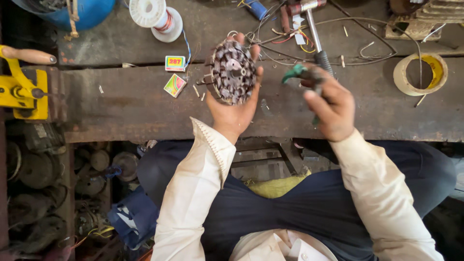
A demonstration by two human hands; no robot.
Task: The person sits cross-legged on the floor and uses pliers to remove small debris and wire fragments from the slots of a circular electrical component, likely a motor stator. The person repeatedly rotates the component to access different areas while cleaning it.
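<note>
Stator core (pixel 233 71), round and toothed with dark windings wrapped about its poles, held up over the rusty desk (pixel 125 104) in the left hand (pixel 235 104), palm beneath and fingers (pixel 254 52) curled up round the far rim. Judged heavy for its size (stacked metal, by the look of it), stiff in the body, yet delicate at the windings, where thin wire and insulation could scrape or snag. Best gripped by the outer rim or cradled from below as now, never by the coils or loose leads. Right hand (pixel 331 104) clenched about a green-handled tool (pixel 300 73), just beside the core but not touching it; working end hidden behind the fingers, so kind of tool hard to tell. Nearby on the desk: two small coloured boxes (pixel 175 72), a white spool (pixel 157 15), a hammer (pixel 314 29), a roll of tape (pixel 419 73), tangled wires (pixel 285 46), and a yellow clamp (pixel 21 89) at the left edge.
</note>
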